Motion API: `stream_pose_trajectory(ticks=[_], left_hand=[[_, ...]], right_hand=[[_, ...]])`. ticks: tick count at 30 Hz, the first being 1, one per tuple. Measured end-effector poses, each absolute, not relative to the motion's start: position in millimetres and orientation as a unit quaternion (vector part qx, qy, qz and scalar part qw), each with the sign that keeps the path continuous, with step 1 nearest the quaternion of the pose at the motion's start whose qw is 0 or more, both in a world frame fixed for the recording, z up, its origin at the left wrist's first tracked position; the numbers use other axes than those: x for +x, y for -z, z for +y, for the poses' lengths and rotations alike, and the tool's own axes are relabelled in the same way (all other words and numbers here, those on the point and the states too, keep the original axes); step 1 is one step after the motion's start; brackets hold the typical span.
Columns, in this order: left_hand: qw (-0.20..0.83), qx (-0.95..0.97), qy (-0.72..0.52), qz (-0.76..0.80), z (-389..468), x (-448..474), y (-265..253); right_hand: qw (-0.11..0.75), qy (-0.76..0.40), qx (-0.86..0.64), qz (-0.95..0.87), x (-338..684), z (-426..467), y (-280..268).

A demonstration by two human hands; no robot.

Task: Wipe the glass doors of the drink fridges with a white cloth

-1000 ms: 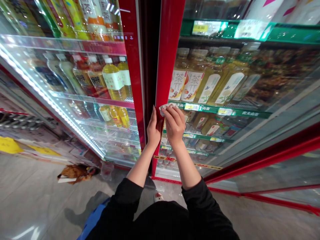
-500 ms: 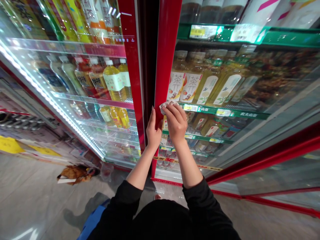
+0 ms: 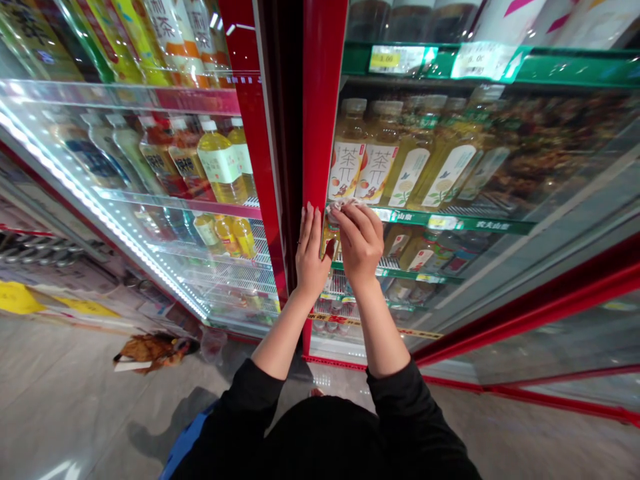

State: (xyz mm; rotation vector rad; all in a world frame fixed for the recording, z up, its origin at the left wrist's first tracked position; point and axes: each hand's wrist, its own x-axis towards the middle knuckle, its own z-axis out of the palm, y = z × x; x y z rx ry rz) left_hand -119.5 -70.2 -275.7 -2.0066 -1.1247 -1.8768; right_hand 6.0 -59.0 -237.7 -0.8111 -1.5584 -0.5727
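Note:
A crumpled whitish cloth (image 3: 345,205) is bunched under the fingertips of my right hand (image 3: 361,243), which presses it against the glass door (image 3: 430,87) close to its red frame (image 3: 320,120). My left hand (image 3: 314,257) lies flat on that red frame just beside, fingers stretched out and thumb towards the right hand. It holds nothing. Behind the glass, above the cloth, stand tea bottles (image 3: 376,163) with white labels. Part of the cloth is hidden by my right fingers.
A second drinks cooler (image 3: 240,133) with lit shelves stands at the left, a dark gap between the two. On the grey floor lie a brown object (image 3: 150,352) and a clear plastic bag (image 3: 213,343). Something blue (image 3: 187,437) is beside me, lower left.
My left hand has turned from edge-on to flat against the red frame. My right hand with the cloth has shifted slightly right on the glass. The view has moved a little.

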Motion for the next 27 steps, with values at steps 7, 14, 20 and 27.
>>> stream_pose_trajectory(ticks=[7, 14, 20, 27], left_hand=[[0.112, -0.692, 0.6, -0.385, -73.0, -113.9, 291.5], [0.11, -0.73, 0.555, -0.383, -76.3, -105.8, 304.3], [0.107, -0.708, 0.568, -0.405, -74.7, -101.4, 311.8], [0.124, -0.733, 0.555, -0.373, -71.1, -107.0, 311.2]], right_hand=[[0.591, 0.251, -0.342, -0.686, 36.9, -80.4, 259.0], [0.608, 0.263, -0.394, -0.638, 25.3, -67.8, 239.4], [0.534, 0.241, -0.401, -0.704, 30.3, -71.3, 250.6], [0.612, 0.273, -0.403, -0.624, 59.9, -77.2, 256.4]])
